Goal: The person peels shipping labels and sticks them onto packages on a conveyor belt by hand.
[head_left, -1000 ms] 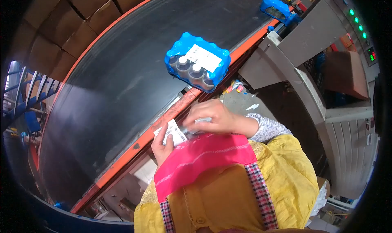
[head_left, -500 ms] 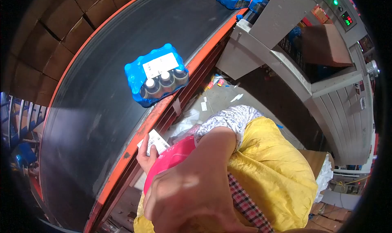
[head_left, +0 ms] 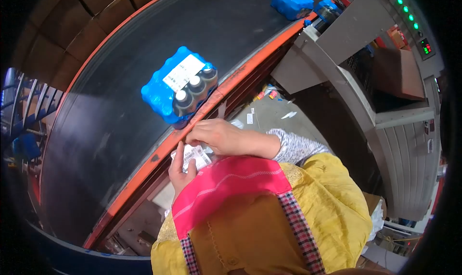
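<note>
My left hand [head_left: 182, 174] holds white barcode labels [head_left: 196, 158] beside the conveyor's orange edge, its thumb and a finger around them. Over the labels' upper edge, my right hand [head_left: 216, 136] is closed, with its fingertips pinched on that edge and partly hidden. Just beyond both hands, a blue shrink-wrapped pack of bottles [head_left: 161, 93] rests on the dark conveyor belt [head_left: 110, 125]. It carries a white label [head_left: 184, 72] on top, and white-capped bottles show through its near side.
Farther along the belt lies another blue pack [head_left: 291, 4], with one more by the grey machine [head_left: 353, 29]. The orange conveyor rail [head_left: 231, 82] runs diagonally past my hands. Stacked brown boxes [head_left: 53, 39] line the far side. Paper scraps [head_left: 288, 115] litter the floor.
My right hand has moved from close in front of my body up to the labels in my left hand. The view has shifted, and the near pack appears slightly turned.
</note>
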`<state>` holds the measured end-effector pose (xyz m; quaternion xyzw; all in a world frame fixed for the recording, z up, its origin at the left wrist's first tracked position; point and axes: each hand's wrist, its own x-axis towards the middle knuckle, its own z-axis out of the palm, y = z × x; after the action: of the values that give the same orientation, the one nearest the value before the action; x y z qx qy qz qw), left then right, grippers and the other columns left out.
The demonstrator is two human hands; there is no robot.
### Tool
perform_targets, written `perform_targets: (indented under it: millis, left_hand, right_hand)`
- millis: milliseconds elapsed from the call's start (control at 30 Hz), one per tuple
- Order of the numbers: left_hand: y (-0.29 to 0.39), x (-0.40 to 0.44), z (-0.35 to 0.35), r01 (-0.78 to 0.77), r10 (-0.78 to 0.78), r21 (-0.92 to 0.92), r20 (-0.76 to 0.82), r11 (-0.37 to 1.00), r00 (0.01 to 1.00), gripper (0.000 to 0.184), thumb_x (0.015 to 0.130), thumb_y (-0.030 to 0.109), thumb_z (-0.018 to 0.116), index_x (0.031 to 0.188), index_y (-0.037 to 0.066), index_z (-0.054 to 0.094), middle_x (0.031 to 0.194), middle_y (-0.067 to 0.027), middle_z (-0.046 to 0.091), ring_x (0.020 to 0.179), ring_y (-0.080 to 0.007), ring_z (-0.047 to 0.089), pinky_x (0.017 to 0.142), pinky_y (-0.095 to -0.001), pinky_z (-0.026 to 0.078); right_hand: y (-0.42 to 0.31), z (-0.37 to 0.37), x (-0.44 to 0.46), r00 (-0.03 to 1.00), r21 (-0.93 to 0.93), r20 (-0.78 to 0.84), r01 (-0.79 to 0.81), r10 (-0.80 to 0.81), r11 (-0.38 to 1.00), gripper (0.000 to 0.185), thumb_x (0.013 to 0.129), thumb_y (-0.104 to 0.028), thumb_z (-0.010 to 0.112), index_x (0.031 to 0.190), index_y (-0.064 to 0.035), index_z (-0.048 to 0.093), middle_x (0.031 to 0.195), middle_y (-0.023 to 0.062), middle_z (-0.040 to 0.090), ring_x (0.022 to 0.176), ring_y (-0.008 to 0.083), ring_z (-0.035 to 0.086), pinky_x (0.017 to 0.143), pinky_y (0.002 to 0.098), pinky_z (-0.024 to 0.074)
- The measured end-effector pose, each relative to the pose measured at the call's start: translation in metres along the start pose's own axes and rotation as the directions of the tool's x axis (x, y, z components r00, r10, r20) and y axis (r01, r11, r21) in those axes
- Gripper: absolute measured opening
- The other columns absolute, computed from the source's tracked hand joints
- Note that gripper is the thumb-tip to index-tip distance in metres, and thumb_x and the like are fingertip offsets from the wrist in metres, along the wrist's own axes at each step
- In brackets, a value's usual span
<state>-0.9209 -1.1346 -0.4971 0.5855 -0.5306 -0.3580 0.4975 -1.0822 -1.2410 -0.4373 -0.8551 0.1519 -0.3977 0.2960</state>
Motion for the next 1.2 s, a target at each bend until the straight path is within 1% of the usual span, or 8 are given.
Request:
perform_targets:
  millis: [167, 333, 567, 700, 800, 933, 1033, 1200]
  left_hand:
    - [0.002, 0.006, 0.027, 0.009, 0.001, -0.083, 0.124, 0.996, 0.992, 0.069, 0.081, -0.002, 0.055, 0.142, -0.002, 0.024, 0.120, -0.0170, 0.056, 0.101, -0.0173, 0.057, 0.088, -0.0292, 0.044]
    - [0.029, 0.020, 0.047, 0.240, -0.187, -0.297, 0.197, 0.924, 0.962, 0.084, 0.077, -0.007, 0.060, 0.146, 0.002, 0.013, 0.108, -0.0113, 0.058, 0.089, -0.0140, 0.058, 0.076, -0.0256, 0.048]
    - [0.002, 0.025, 0.049, 0.350, -0.281, -0.218, 0.292, 0.911, 0.914, 0.010, 0.080, 0.005, 0.065, 0.086, -0.004, 0.066, 0.078, -0.0014, 0.063, 0.072, -0.0061, 0.054, 0.064, -0.0225, 0.043]
    - [-0.028, 0.027, 0.055, 0.232, -0.228, 0.001, 0.204, 0.973, 0.952, 0.027, 0.090, 0.022, 0.058, 0.081, -0.003, 0.064, 0.073, -0.0034, 0.061, 0.063, -0.0070, 0.051, 0.056, -0.0222, 0.040]
    - [-0.035, 0.032, 0.068, 0.341, -0.412, -0.457, -0.061, 0.821, 0.909, 0.054, 0.096, 0.046, 0.038, 0.088, -0.003, 0.060, 0.073, -0.0069, 0.061, 0.064, -0.0136, 0.057, 0.056, -0.0237, 0.044]
    - [-0.059, 0.037, 0.070, 0.119, -0.418, -0.621, -0.361, 0.774, 0.834, 0.022, 0.093, 0.014, 0.054, 0.102, -0.006, 0.054, 0.098, -0.0139, 0.061, 0.088, -0.0204, 0.061, 0.075, -0.0300, 0.051]
    - [-0.056, 0.023, 0.074, 0.143, -0.489, -0.623, -0.430, 0.769, 0.759, 0.024, 0.089, 0.001, 0.053, 0.112, -0.008, 0.051, 0.105, -0.0153, 0.061, 0.092, -0.0200, 0.061, 0.081, -0.0306, 0.050]
    - [-0.034, 0.019, 0.112, 0.093, -0.395, -0.505, -0.533, 0.858, 0.748, 0.054, 0.084, -0.009, 0.049, 0.136, -0.004, 0.035, 0.122, -0.0191, 0.052, 0.102, -0.0241, 0.058, 0.087, -0.0337, 0.048]
  right_hand:
    - [0.011, -0.022, -0.038, 0.875, 0.044, 0.160, -0.468, 0.456, 0.883, 0.053, 0.076, -0.022, 0.068, 0.122, -0.0008, 0.053, 0.118, 0.0168, 0.054, 0.121, 0.0324, 0.039, 0.098, 0.0397, 0.0397]
    - [0.028, -0.014, -0.067, 0.944, 0.095, 0.008, -0.329, 0.330, 0.939, 0.019, 0.074, -0.015, 0.071, 0.090, -0.0063, 0.069, 0.083, 0.0048, 0.057, 0.085, 0.0227, 0.052, 0.072, 0.0336, 0.0452]
    - [0.027, -0.016, -0.086, 0.975, -0.154, -0.087, -0.214, 0.202, 0.965, 0.015, 0.075, -0.018, 0.070, 0.087, -0.0107, 0.066, 0.082, 0.0036, 0.057, 0.078, 0.0227, 0.057, 0.062, 0.0339, 0.0487]
    - [0.027, -0.042, -0.083, 0.978, -0.194, -0.181, -0.135, 0.100, 0.972, 0.018, 0.072, -0.015, 0.072, 0.089, -0.0115, 0.066, 0.088, 0.0041, 0.060, 0.084, 0.0243, 0.057, 0.066, 0.0341, 0.0502]
    - [0.039, -0.069, -0.086, 0.955, -0.246, -0.297, -0.058, -0.019, 0.967, 0.018, 0.070, -0.010, 0.072, 0.087, -0.0106, 0.067, 0.100, 0.0042, 0.063, 0.093, 0.0253, 0.057, 0.073, 0.0335, 0.0511]
    - [0.070, -0.124, -0.094, 0.617, 0.207, -0.619, -0.469, 0.486, 0.858, 0.010, 0.084, -0.007, 0.059, 0.083, -0.0013, 0.067, 0.076, 0.0042, 0.062, 0.070, 0.0122, 0.058, 0.062, 0.0255, 0.0460]
    - [0.134, -0.188, -0.098, 0.397, 0.151, -0.753, -0.672, 0.524, 0.725, 0.018, 0.082, -0.012, 0.062, 0.092, 0.0024, 0.065, 0.074, 0.0043, 0.064, 0.068, 0.0100, 0.057, 0.063, 0.0266, 0.0461]
    - [0.291, -0.282, -0.093, 0.308, 0.039, -0.846, -0.779, 0.435, 0.626, 0.035, 0.074, -0.017, 0.063, 0.103, 0.0021, 0.062, 0.096, 0.0225, 0.065, 0.093, 0.0359, 0.062, 0.083, 0.0399, 0.0471]
